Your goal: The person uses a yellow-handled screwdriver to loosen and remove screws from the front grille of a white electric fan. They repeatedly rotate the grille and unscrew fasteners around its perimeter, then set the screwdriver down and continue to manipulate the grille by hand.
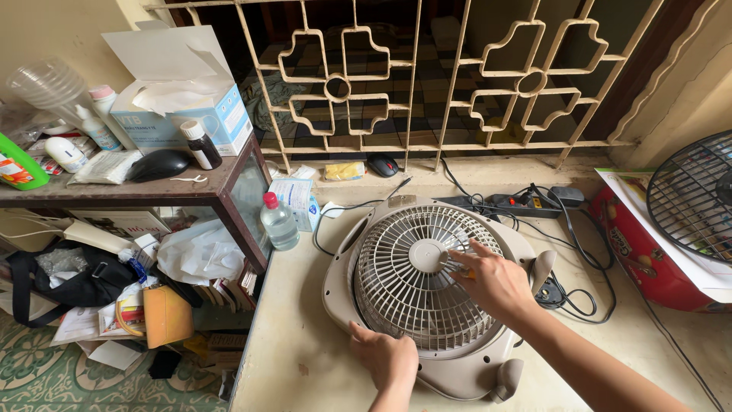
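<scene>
Fan (427, 294) flat on the tabletop (305, 358), grille up. My left hand (387, 358) presses its 7 o'clock rim, open-palmed; right hand (492, 278) pinches something yellowish near the hub. Working the grille; next needs steady bracing.

The fan (427, 294) is pale grey, and its grille is made of thin lines going round and round. The table (305, 358) is cream. The bottle (278, 221) is clear with a red cap. The mouse (158, 164) is black. The tissue box (183, 114) is blue and white. The floor (46, 378) is green with a leafy pattern. The tin (648, 252) is red. The cords (568, 252) are black.
</scene>
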